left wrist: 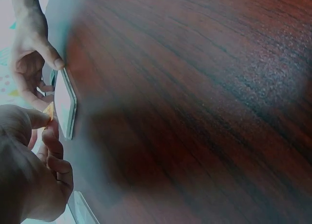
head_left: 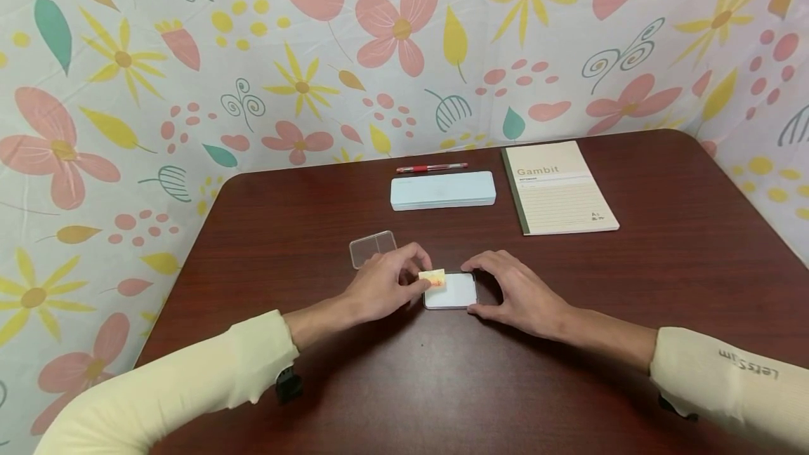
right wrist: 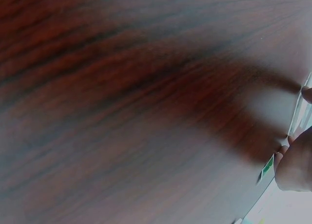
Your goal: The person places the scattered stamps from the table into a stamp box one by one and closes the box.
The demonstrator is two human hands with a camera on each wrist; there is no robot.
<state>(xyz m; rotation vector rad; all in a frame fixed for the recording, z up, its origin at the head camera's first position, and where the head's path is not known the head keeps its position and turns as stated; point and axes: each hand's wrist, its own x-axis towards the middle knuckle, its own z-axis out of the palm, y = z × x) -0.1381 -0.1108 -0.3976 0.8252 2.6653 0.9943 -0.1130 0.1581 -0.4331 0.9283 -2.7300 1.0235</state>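
My left hand [head_left: 382, 285] pinches a small yellow piece with red print [head_left: 432, 277], like a folded paper or packet, between thumb and fingers. It is held over the left side of a shallow clear plastic case [head_left: 460, 292] with a white inside, which lies flat on the table. My right hand [head_left: 527, 295] grips the case at its right end, thumb at the near corner and fingers at the far one. A clear lid [head_left: 364, 251] lies behind the left hand, partly hidden by it. In the left wrist view, the yellow piece [left wrist: 49, 110] shows between the fingertips.
Farther back on the dark wooden table [head_left: 303, 230] lie a pale blue pencil case [head_left: 442, 190] and a red pen [head_left: 432, 168]. A cream notebook [head_left: 559, 188] with a green spine is to their right. A flower-patterned cloth [head_left: 379, 90] hangs behind the table.
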